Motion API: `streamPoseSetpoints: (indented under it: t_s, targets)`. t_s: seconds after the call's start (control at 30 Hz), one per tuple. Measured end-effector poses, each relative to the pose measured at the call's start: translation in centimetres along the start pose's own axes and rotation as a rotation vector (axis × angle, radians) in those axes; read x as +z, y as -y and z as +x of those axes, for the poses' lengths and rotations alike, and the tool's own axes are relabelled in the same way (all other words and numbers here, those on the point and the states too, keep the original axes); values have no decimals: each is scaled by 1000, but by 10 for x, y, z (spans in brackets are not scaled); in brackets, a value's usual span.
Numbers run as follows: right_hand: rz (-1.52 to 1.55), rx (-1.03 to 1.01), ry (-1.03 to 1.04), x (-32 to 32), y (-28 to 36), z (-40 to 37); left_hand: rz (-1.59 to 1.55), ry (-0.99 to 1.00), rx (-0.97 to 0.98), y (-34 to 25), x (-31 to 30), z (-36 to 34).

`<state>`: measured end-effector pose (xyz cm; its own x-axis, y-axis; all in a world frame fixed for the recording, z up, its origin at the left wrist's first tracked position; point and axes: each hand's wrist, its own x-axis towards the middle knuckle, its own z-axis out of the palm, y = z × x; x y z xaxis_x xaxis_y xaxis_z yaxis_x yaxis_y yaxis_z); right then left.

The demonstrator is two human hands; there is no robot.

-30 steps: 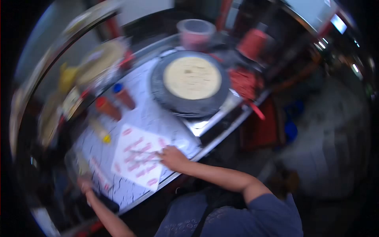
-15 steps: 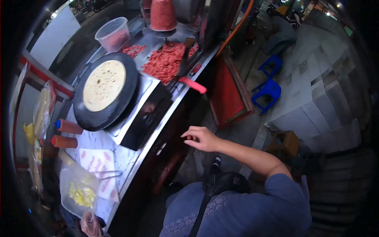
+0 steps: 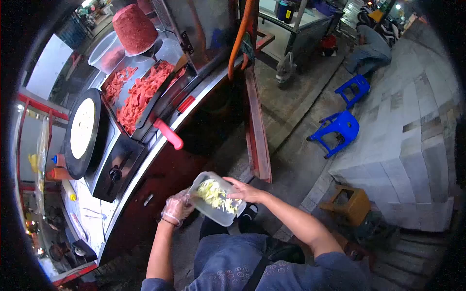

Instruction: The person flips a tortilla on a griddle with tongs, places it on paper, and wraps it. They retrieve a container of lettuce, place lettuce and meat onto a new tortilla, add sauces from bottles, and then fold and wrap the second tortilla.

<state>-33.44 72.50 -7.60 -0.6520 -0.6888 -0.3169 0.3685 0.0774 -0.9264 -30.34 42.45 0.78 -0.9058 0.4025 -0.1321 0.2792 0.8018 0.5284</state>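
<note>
My left hand [image 3: 177,208], in a clear plastic glove, is closed on the left edge of a translucent plastic container [image 3: 217,217]. My right hand [image 3: 246,191], bare, grips the opposite edge, its fingertips over the rim. Pale shredded vegetable [image 3: 209,190], like cabbage, lies inside the tub. The container is held tilted in front of my body, away from the counter. To the left, a round flatbread [image 3: 82,128] rests on a black griddle [image 3: 98,114]. Shaved red meat [image 3: 148,94] fills the metal tray beside it.
A red-handled knife [image 3: 168,134] juts over the cart's edge. A cone of meat [image 3: 134,30] stands behind the tray. Sauce bottles [image 3: 59,173] are left of the griddle. Blue stools [image 3: 338,130], a yellow crate [image 3: 345,206] and a seated person [image 3: 371,48] are to the right.
The container has left the counter and is now between both my hands before my body. My left hand has come up from the lower left, and the view has turned right.
</note>
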Motion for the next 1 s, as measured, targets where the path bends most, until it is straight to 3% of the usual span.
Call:
streamPoseSetpoints:
  t_s: [0.07,0.17,0.23,0.3,0.37,0.57,0.63,0.77,0.8,1.0]
  targets:
    - [84,33,-148,-19,-7,-5,16,-48,-6,-15,-9,25]
    - [260,-176,-323,-37,-64,17,-139,-225,-53,-13,0,75]
    - [12,-249,-535,-34,-89,26,-450,-230,-285,0,29,131]
    - [-188,-301,-759,-32,-84,22,-1022,-303,-457,65,99,209]
    - [-205,-146,-785,-39,-69,6,-1370,-363,-881,62,102,280]
    - [-9,-78,-809,-80,-98,-28,-1101,-560,-839,156,169,444]
    - [-279,24,-764,-92,-102,-42,-980,-556,-817,181,178,476]
    - [-126,96,-699,-98,-100,-53,-739,-525,-784,217,182,510]
    - [-264,81,-724,-98,-94,-51,-682,-518,-780,223,182,515]
    - [-232,116,-761,-100,-91,-41,-426,-474,-721,236,176,525]
